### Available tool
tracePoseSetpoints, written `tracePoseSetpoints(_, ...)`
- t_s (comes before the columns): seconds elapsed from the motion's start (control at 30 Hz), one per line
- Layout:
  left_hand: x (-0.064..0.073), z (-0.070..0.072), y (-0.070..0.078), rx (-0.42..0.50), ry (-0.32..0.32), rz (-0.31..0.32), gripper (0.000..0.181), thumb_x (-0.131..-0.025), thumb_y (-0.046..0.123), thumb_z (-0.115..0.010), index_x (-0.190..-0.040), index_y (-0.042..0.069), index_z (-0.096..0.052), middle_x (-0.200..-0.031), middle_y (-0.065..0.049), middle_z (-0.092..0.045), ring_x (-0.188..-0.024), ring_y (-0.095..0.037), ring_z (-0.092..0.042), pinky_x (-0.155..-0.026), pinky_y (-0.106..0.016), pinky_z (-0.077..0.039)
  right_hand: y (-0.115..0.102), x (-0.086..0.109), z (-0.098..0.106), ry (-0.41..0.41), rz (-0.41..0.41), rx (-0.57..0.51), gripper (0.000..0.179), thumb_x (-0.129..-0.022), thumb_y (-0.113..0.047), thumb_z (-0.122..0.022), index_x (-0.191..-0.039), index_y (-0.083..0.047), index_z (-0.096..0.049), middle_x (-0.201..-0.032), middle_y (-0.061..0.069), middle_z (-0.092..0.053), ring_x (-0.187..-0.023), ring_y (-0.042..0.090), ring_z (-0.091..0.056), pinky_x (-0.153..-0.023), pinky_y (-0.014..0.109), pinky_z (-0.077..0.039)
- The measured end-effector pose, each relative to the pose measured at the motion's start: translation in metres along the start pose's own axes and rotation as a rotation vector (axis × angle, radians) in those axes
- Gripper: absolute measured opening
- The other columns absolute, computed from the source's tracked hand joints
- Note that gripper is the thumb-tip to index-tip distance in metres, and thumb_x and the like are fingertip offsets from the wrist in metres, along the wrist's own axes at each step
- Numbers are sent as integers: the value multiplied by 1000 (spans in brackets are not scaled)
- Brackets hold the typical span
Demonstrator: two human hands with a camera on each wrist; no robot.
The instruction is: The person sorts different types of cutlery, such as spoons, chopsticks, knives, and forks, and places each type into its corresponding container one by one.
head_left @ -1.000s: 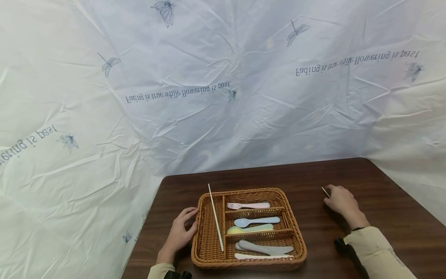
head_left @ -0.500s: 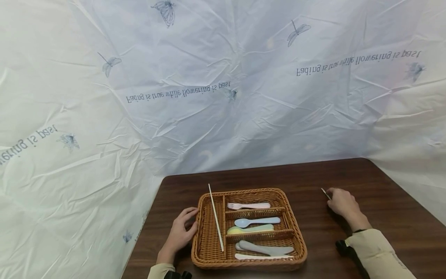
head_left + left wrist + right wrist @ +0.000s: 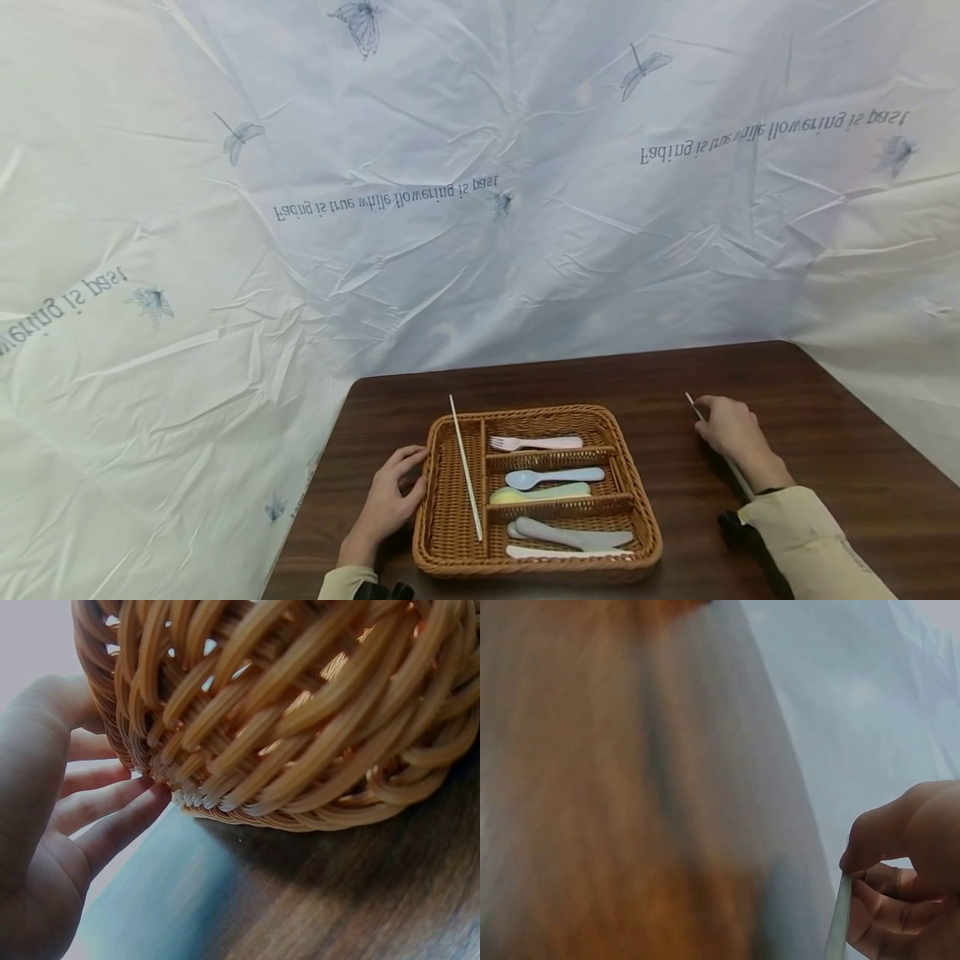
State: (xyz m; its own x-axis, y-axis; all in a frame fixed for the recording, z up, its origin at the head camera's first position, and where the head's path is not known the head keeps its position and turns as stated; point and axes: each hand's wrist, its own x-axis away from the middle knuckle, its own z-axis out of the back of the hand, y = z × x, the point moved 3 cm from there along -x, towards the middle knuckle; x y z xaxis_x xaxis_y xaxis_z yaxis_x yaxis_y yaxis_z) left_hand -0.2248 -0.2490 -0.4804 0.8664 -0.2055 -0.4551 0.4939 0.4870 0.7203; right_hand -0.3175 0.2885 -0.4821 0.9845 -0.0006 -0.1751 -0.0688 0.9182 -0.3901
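Observation:
A brown wicker basket [image 3: 517,568] with dividers stands on the table, my left hand [image 3: 386,496] at its left side. In the left wrist view the fairly straight fingers [image 3: 112,817] touch the woven wall. Out to the right, my right hand [image 3: 735,432] pinches a pale chopstick [image 3: 840,919] between thumb and fingers, and part of the stick is hidden behind the hand. Another chopstick [image 3: 465,467] lies lengthwise in the basket's left compartment, its far end reaching past the rim.
Right-hand compartments hold a pink fork [image 3: 535,443], a light blue spoon [image 3: 555,476], a yellow-green spoon [image 3: 540,493], grey knives [image 3: 570,533] and a white utensil [image 3: 566,552]. The dark wooden table [image 3: 660,375] meets white printed sheeting [image 3: 480,275] behind.
The chopstick in my right hand shows more: its tip sticks out farther and its other end now appears beneath the wrist. The right hand has shifted slightly; the left hand and basket stay put.

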Motion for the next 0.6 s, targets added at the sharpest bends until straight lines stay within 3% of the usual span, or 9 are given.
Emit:
tracePoseSetpoints(0.4, 1, 0, 0, -26, 7, 16, 38, -89, -7, -61, -127, -8, -60, -129, -24, -54, -116, -38, -57, -81, -44, -59, -38, -9, 13, 82, 83, -95, 41, -88, -7, -62, -126, 8, -59, -99, 24, -68, -75, 30, -63, -59, 43, -48)
tracePoseSetpoints(0.6, 0, -6, -24, -38, 28, 23, 40, -88, -6, -62, -128, -3, -61, -130, -19, -55, -117, -36, -58, -81, -41, -59, -56, -13, 19, 116, 119, -125, 40, -88, -6, -61, -126, 7, -59, -95, 22, -68, -73, 27, -63, -56, 38, -48)
